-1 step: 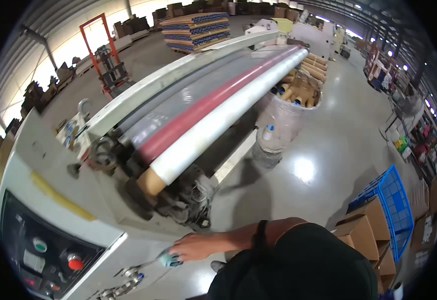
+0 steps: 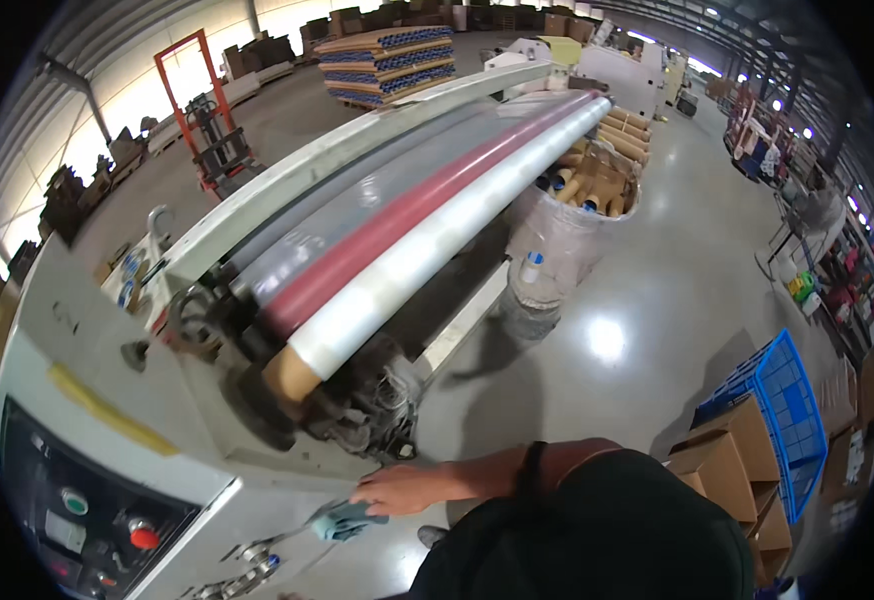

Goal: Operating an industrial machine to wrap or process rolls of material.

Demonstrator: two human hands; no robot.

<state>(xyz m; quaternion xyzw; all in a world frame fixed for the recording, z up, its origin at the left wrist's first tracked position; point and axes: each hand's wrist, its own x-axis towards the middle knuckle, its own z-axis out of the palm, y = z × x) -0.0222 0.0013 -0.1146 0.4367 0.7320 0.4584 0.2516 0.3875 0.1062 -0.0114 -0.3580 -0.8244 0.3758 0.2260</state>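
My right hand (image 2: 402,490) reaches leftward to the side of a pale machine (image 2: 287,495), a dark band round its arm. Its fingers bend over the top of a bunched blue-green cloth (image 2: 345,522), and they look closed on it. The cloth hangs beside metal fittings (image 2: 252,565) on the machine's side panel. At the very lower edge a small skin-coloured sliver may be my left hand (image 2: 292,596); its fingers do not show. Above, a white roll (image 2: 437,250) on a brown cardboard core lies along a red roller (image 2: 397,220).
A control panel (image 2: 47,500) with a red button is at the lower left. A plastic-wrapped bin (image 2: 567,235) of cardboard tubes stands beyond the roll. Open cardboard boxes (image 2: 717,470) and a blue crate (image 2: 792,420) are at my right. A red-framed lift (image 2: 212,140) stands at the far left.
The view has shifted slightly, so the machine sits a little farther left. My right hand is farther right in the picture, and the cloth looks more spread out below the fingers.
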